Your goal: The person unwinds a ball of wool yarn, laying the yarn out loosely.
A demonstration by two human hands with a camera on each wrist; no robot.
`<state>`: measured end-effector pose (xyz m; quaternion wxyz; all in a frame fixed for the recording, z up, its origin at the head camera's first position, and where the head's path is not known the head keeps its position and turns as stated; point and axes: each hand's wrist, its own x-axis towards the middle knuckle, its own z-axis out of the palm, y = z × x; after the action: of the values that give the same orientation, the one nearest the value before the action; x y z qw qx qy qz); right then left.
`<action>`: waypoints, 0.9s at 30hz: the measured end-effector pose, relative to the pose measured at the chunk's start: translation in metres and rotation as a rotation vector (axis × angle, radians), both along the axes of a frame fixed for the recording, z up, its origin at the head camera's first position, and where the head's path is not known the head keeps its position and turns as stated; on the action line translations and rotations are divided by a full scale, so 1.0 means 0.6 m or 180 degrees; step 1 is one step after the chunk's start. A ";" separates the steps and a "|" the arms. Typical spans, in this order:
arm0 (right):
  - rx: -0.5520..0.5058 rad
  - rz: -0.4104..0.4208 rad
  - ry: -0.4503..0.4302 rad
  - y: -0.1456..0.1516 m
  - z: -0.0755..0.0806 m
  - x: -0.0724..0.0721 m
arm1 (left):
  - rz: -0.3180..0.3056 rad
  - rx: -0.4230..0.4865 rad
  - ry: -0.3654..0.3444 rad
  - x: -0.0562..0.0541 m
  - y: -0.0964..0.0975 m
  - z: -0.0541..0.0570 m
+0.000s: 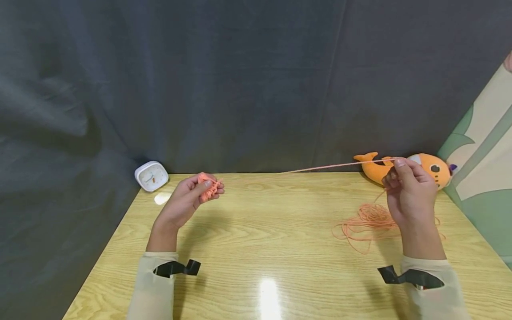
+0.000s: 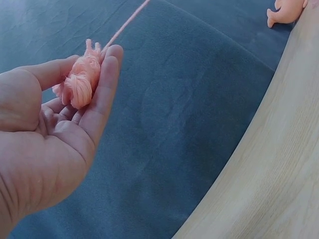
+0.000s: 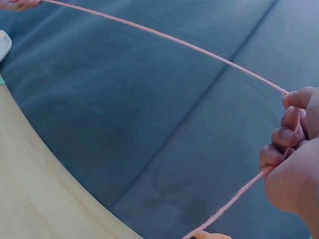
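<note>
My left hand (image 1: 185, 198) pinches a small wound bundle of coral-pink yarn (image 2: 82, 82) between thumb and fingers. From that bundle a single yarn strand (image 3: 164, 36) stretches across to my right hand (image 1: 414, 191), nearly straight. The right thumb and forefinger pinch the strand, and the other fingers curl over it in the right wrist view. Below the right fist the strand runs on downward. On the table beneath the right hand lies a loose, tangled heap of the same yarn (image 1: 374, 218).
A white alarm clock (image 1: 152, 176) stands at the table's back left corner. An orange plush whale (image 1: 434, 169) sits at the back right, partly behind the right hand. Dark cloth (image 1: 256, 89) hangs along the back of the wooden table (image 1: 272, 240).
</note>
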<state>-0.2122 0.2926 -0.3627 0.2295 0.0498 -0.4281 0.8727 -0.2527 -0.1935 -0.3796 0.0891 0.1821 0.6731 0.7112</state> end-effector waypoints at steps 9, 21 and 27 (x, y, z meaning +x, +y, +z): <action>-0.0347 -0.0152 0.0121 0.031 0.000 -0.002 | 0.0013 0.0034 -0.0019 -0.003 -0.002 -0.004; -0.0796 -0.0226 0.0191 0.071 0.000 0.005 | 0.0021 0.0061 0.0057 -0.002 -0.009 -0.003; -0.0854 -0.0435 0.0303 0.095 0.001 0.011 | 0.0027 0.0062 0.0074 -0.003 -0.012 -0.003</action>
<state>-0.2058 0.3495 -0.3623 0.3129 0.0307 -0.2986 0.9011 -0.2542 -0.2009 -0.3815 0.0765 0.1884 0.6679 0.7159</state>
